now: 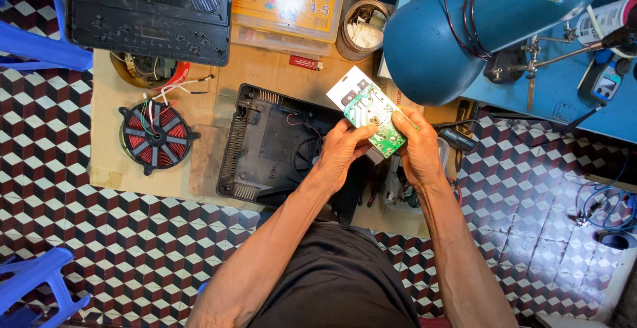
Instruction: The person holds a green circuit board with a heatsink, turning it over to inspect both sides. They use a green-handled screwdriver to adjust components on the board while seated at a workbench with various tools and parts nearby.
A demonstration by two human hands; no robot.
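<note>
Left hand (344,147) and right hand (413,143) both clamped on green circuit board (367,111), just above black cooker housing (269,143); long axis slanted, upper-left to lower-right.

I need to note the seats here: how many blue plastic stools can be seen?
2: one blue stool at the upper left edge, one blue stool at the lower left corner. Both are cut off; others may be outside the view.

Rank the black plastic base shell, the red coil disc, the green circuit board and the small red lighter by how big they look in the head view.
1. Black plastic base shell
2. Red coil disc
3. Green circuit board, held up in both hands closer to the camera, so it may look larger than it is
4. Small red lighter
</note>
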